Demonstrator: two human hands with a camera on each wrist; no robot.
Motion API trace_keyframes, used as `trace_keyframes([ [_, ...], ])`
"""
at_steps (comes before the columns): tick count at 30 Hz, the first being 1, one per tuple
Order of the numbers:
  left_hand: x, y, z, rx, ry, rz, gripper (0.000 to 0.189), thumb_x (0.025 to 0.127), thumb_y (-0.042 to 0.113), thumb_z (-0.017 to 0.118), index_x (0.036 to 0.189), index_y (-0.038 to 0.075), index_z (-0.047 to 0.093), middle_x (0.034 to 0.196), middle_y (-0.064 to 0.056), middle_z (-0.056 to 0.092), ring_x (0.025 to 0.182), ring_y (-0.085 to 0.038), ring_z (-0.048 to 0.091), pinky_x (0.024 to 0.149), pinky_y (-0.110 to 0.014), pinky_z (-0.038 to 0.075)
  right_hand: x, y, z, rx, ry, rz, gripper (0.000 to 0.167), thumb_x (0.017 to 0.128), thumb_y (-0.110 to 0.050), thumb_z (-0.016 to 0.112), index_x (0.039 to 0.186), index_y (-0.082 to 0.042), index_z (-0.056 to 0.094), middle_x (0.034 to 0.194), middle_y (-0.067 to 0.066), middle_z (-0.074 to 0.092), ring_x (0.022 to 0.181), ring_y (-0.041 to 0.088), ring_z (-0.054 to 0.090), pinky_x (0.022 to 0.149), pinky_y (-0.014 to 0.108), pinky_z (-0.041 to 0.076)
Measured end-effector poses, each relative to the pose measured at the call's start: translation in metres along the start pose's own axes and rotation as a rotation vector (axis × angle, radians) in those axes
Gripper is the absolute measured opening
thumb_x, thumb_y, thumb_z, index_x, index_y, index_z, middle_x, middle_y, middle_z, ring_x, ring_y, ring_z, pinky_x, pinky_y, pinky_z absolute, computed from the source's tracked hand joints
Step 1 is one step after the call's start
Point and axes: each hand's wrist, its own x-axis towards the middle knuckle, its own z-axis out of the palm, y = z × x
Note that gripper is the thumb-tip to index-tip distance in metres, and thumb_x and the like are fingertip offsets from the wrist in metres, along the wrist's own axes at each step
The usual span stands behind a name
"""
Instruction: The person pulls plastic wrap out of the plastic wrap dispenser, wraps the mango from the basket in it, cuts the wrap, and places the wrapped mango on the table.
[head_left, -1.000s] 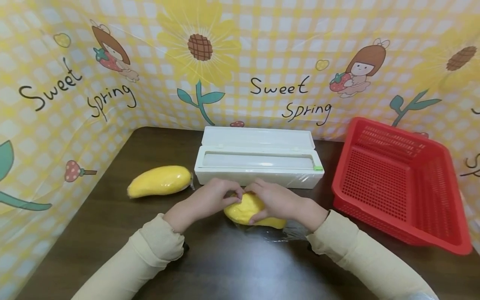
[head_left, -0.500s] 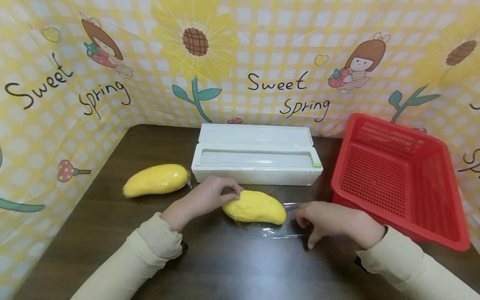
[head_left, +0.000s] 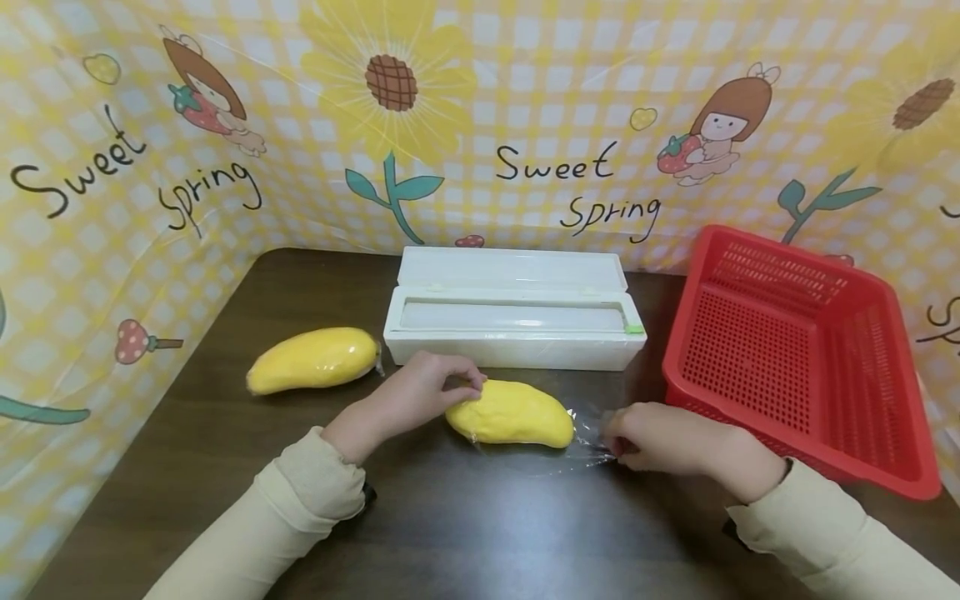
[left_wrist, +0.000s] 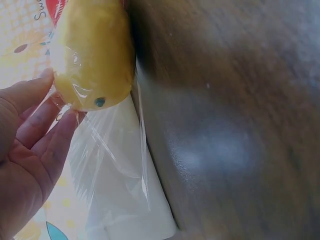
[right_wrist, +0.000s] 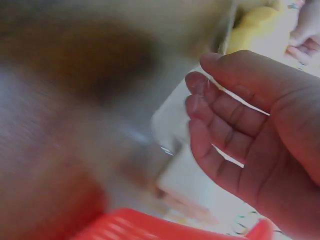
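Note:
A yellow mango [head_left: 512, 414] lies on the table under clear cling film [head_left: 592, 429], which trails off its right end. At its left end, my left hand [head_left: 431, 392] pinches the film between thumb and fingertips, right against the fruit. The left wrist view shows a small green stem spot on that mango [left_wrist: 95, 55], with film [left_wrist: 112, 155] stretching below it. To the right, my right hand [head_left: 675, 442] pinches the loose film end. Seen from the right wrist, the thumb of that hand [right_wrist: 250, 115] stands close to the curled fingers.
Another film-wrapped mango [head_left: 313, 360] lies at the left. Behind the hands stands a white cling film box [head_left: 513, 352], lid up, with a roll inside and a green slider at its right. A red basket [head_left: 678, 379] stands at the right. Patterned cloth [head_left: 555, 83] hangs behind.
My right hand has left the mango and moved right, then its fingers closed on the loose film, which is now gathered narrower. My left hand has stayed at the mango's left end.

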Motion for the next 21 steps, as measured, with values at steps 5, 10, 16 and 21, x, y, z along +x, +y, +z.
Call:
trace_keyframes([
  [5, -0.002, -0.001, 0.000, 0.001, -0.001, 0.016, 0.013, 0.090, 0.011, 0.070, 0.103, 0.011, 0.071, 0.101, 0.005, 0.070, 0.095, -0.009, 0.063, 0.082, -0.033, 0.052, 0.002, -0.017, -0.023, -0.093, 0.062, -0.039, 0.019, 0.083, -0.004, 0.073, 0.083, -0.021, 0.064, 0.073, -0.017, 0.051, 0.066, 0.004, 0.048, 0.059, 0.022, 0.045],
  [10, -0.003, -0.001, -0.001, 0.020, -0.002, 0.047, 0.014, 0.090, 0.008, 0.070, 0.103, 0.012, 0.075, 0.103, 0.003, 0.071, 0.097, -0.012, 0.064, 0.083, -0.031, 0.051, 0.021, -0.035, -0.036, -0.278, 0.205, -0.203, 0.020, 0.082, -0.001, 0.070, 0.079, -0.019, 0.063, 0.074, -0.012, 0.052, 0.067, 0.006, 0.047, 0.059, 0.022, 0.043],
  [16, -0.002, -0.001, -0.001, 0.041, -0.014, 0.085, 0.016, 0.089, 0.004, 0.069, 0.101, 0.011, 0.077, 0.104, 0.000, 0.071, 0.101, -0.016, 0.064, 0.087, -0.031, 0.050, 0.053, -0.041, -0.030, -0.371, 0.320, -0.351, 0.014, 0.083, -0.001, 0.070, 0.088, -0.014, 0.069, 0.081, -0.006, 0.058, 0.073, 0.011, 0.052, 0.063, 0.023, 0.045],
  [21, -0.001, 0.000, -0.001, 0.046, -0.023, 0.090, 0.015, 0.090, 0.004, 0.068, 0.101, 0.011, 0.076, 0.105, 0.000, 0.070, 0.101, -0.015, 0.064, 0.087, -0.031, 0.050, 0.070, -0.031, -0.019, -0.339, 0.392, -0.390, 0.016, 0.081, -0.002, 0.076, 0.092, -0.010, 0.070, 0.089, -0.001, 0.062, 0.081, 0.014, 0.058, 0.071, 0.027, 0.050],
])
